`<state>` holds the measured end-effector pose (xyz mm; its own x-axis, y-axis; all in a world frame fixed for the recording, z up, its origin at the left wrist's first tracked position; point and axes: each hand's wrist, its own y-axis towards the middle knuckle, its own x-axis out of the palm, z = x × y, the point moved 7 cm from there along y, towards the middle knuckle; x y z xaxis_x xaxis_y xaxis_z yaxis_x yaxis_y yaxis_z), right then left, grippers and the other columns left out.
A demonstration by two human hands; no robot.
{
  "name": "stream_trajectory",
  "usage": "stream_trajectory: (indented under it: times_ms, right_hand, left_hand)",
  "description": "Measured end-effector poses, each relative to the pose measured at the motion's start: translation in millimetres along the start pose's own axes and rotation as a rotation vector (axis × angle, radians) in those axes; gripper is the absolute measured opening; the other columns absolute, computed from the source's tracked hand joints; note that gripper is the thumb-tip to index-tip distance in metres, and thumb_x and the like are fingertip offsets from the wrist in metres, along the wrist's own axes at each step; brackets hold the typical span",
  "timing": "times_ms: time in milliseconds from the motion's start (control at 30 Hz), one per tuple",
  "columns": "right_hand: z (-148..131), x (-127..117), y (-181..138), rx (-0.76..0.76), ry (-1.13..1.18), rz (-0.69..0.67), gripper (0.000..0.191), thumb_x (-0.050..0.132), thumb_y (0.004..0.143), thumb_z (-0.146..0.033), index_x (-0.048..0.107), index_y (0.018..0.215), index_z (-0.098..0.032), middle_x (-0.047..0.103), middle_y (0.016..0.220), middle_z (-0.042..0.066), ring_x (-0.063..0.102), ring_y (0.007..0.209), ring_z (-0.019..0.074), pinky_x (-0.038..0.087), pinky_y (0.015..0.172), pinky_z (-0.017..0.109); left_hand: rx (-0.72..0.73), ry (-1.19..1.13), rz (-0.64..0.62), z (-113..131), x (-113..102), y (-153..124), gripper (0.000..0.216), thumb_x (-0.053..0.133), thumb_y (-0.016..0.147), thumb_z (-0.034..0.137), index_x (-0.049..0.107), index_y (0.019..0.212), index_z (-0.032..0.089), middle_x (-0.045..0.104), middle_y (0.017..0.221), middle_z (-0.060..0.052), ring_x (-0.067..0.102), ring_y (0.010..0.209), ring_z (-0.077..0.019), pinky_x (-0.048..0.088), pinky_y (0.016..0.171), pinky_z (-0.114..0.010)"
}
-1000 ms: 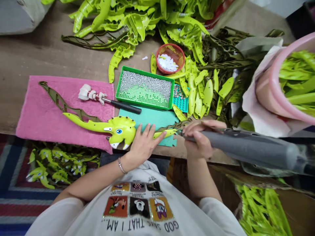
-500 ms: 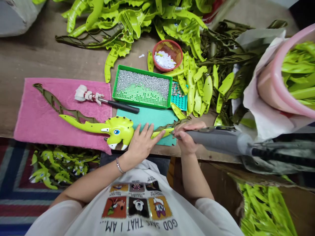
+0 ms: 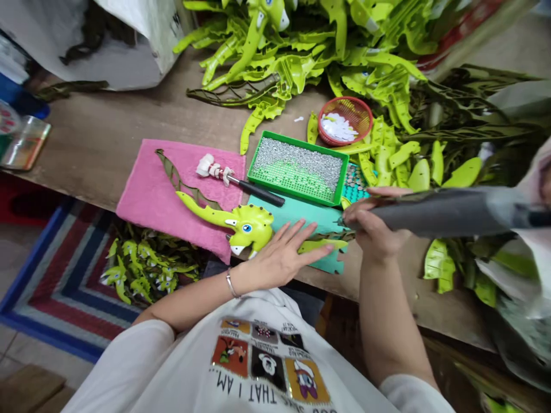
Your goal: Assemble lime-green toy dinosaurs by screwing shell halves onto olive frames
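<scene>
A lime-green toy dragon or dinosaur head (image 3: 252,223) with a blue eye and dark olive ridged edging lies across the teal mat and pink cloth. My left hand (image 3: 279,255) rests flat over the toy's body with its fingers spread, hiding its middle. Wrapped in my right hand (image 3: 374,229) is a grey power screwdriver (image 3: 439,212), its tip pointing left over the teal mat (image 3: 307,217), just beyond the toy's right end. Behind the mat stands a green tray (image 3: 297,198) of small silver screws.
A black-handled tool (image 3: 262,192) with a white wrapped end lies on the pink cloth (image 3: 142,183). Beyond the tray are a red basket (image 3: 368,123) of white pieces and piled green parts (image 3: 297,63). White sacks (image 3: 150,51) stand at the back left.
The view has swung left, so the bench appears farther right. The screwdriver tip has moved from the toy's right end to slightly behind it. My left hand stays on the toy.
</scene>
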<state>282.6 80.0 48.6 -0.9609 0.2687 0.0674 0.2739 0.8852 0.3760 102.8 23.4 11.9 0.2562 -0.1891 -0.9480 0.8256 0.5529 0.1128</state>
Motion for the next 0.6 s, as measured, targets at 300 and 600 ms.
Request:
stream_trajectory:
  times_ms: [300, 600]
  right_hand:
    - [24.6, 25.6, 37.1, 0.177, -0.194, -0.010, 0.036, 0.081, 0.064, -0.042, 0.062, 0.086, -0.021, 0.060, 0.058, -0.005, 0.057, 0.051, 0.0128, 0.048, 0.055, 0.028]
    - [9.7, 34.7, 42.7, 0.171, -0.353, -0.127, 0.040, 0.083, 0.066, -0.043, 0.064, 0.092, -0.020, 0.066, 0.075, 0.001, 0.062, 0.065, 0.0163, 0.052, 0.065, 0.033]
  left_hand:
    - [-0.349, 0.227, -0.108, -123.2, -52.7, -79.1, 0.071, 0.044, 0.079, 0.001, 0.035, 0.150, 0.004, 0.057, 0.133, -0.023, 0.044, 0.136, -0.0369, 0.026, 0.116, -0.063]
    - [-0.116, 0.258, -0.097, -118.4, -62.8, -81.6, 0.069, 0.062, 0.087, 0.022, 0.035, 0.150, 0.014, 0.065, 0.096, -0.008, 0.060, 0.094, -0.0243, 0.043, 0.093, -0.038]
